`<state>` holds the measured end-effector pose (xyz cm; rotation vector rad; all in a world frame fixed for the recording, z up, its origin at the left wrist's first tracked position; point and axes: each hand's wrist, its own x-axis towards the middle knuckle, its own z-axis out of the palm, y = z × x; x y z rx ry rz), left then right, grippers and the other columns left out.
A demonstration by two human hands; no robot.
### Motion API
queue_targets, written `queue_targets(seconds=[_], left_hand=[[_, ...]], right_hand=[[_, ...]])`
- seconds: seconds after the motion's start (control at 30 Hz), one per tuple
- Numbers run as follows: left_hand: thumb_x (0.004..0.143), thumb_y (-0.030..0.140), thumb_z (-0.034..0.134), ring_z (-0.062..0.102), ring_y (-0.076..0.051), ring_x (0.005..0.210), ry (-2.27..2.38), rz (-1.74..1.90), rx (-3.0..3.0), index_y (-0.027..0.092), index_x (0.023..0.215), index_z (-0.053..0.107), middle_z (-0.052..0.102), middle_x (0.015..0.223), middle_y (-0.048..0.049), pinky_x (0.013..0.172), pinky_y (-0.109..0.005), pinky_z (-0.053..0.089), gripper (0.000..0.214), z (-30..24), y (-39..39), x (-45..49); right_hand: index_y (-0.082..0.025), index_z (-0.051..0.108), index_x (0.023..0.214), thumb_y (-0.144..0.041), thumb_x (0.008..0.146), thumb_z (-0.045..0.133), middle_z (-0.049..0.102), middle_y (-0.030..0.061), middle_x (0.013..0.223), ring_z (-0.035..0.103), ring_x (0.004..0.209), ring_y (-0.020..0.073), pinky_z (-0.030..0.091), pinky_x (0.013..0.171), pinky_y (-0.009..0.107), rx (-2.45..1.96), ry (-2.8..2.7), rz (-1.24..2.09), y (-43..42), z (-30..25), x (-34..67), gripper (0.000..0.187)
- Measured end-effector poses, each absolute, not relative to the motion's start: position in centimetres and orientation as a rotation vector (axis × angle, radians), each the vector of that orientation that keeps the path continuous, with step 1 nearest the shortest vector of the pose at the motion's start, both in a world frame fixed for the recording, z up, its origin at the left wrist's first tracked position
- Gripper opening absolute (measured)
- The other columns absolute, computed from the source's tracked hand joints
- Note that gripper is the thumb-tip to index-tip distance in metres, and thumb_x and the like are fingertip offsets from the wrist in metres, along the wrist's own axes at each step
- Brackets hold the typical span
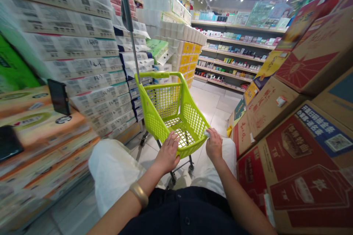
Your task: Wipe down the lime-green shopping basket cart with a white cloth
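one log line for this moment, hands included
left hand: on near rim of green cart | right hand: pinching white wad at cart's near right corner | left side: stacked packs | right side: stacked cartons

Worn here are a dark buttoned top [171, 214], loose white trousers [114, 172] and a thick gold-coloured bangle [140, 194].

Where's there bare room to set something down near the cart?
The basket looks bare inside its mesh walls, past left hand and right hand. Floor tiles lie open beyond, between yellow packs and cartons. Crowded: stacked white packs left, cartons right.
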<state>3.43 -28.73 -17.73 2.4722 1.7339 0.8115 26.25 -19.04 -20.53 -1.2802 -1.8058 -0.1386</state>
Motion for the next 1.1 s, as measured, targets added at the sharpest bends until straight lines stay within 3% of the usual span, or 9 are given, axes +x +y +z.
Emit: queue_targets(seconds=[0.17,0.3,0.5,0.6,0.77,0.93,1.1], left_hand=[[0.071,0.015,0.058,0.01,-0.033,0.149,1.756,0.845,2.476,0.012,0.134,0.036,0.04,0.145,-0.0189,0.118,-0.055,0.029,0.067,-18.2,-28.6,3.6],[0.071,0.014,0.057,0.012,-0.034,0.148,1.757,0.82,2.492,0.013,0.135,0.035,0.04,0.145,-0.0181,0.117,-0.055,0.03,0.068,-18.2,-28.7,3.1],[0.07,0.013,0.058,0.015,-0.033,0.148,1.749,0.864,2.493,0.013,0.135,0.036,0.041,0.145,-0.0176,0.118,-0.053,0.029,0.069,-18.7,-28.9,2.9],[0.07,0.014,0.058,0.014,-0.033,0.148,1.748,0.89,2.487,0.014,0.135,0.036,0.041,0.144,-0.0175,0.117,-0.053,0.029,0.069,-19.0,-28.7,3.0],[0.07,0.015,0.058,0.015,-0.034,0.148,1.743,0.921,2.484,0.014,0.135,0.036,0.04,0.145,-0.0175,0.116,-0.056,0.03,0.069,-19.1,-28.7,3.2],[0.069,0.014,0.059,0.015,-0.034,0.147,1.747,0.897,2.478,0.011,0.134,0.039,0.041,0.143,-0.0192,0.118,-0.054,0.029,0.067,-18.4,-29.0,3.1],[0.071,0.013,0.057,0.017,-0.032,0.148,1.729,0.837,2.463,0.016,0.135,0.038,0.042,0.144,-0.0159,0.118,-0.054,0.03,0.067,-17.6,-29.3,2.7]], right_hand=[[-0.019,0.056,0.122,0.001,0.077,0.036,0.062,0.0093,0.126,0.043,0.133,0.0218,0.029,0.11,0.044,-1.033,-1.966,-0.058,-24.7,-21.1,20.1,0.053],[-0.022,0.045,0.132,-0.004,0.082,0.04,0.062,0.0089,0.124,0.054,0.12,0.021,0.035,0.106,0.043,-0.904,-2.001,0.083,-26.7,-20.2,19.6,0.054],[-0.018,0.06,0.111,-0.02,0.087,0.048,0.053,0.0154,0.119,0.054,0.111,0.0286,0.044,0.097,0.047,-1.204,-1.523,-0.013,-22.0,-18.6,25.9,0.027],[-0.017,0.061,0.114,-0.019,0.084,0.048,0.055,0.0147,0.114,0.052,0.112,0.0306,0.041,0.1,0.052,-1.259,-1.596,-0.033,-20.4,-19.2,26.7,0.032],[-0.018,0.046,0.134,-0.013,0.082,0.043,0.054,0.0127,0.127,0.042,0.129,0.0292,0.028,0.111,0.059,-1.089,-1.901,0.04,-22.5,-20.5,23.2,0.053],[-0.018,0.041,0.139,-0.01,0.08,0.042,0.051,0.0122,0.134,0.043,0.13,0.0253,0.027,0.114,0.054,-0.858,-2.144,0.097,-26.4,-20.5,20.1,0.059],[-0.022,0.052,0.125,-0.008,0.085,0.04,0.06,0.0093,0.122,0.053,0.119,0.0217,0.037,0.109,0.049,-0.849,-2.071,0.076,-23.2,-20.3,23.4,0.044]])
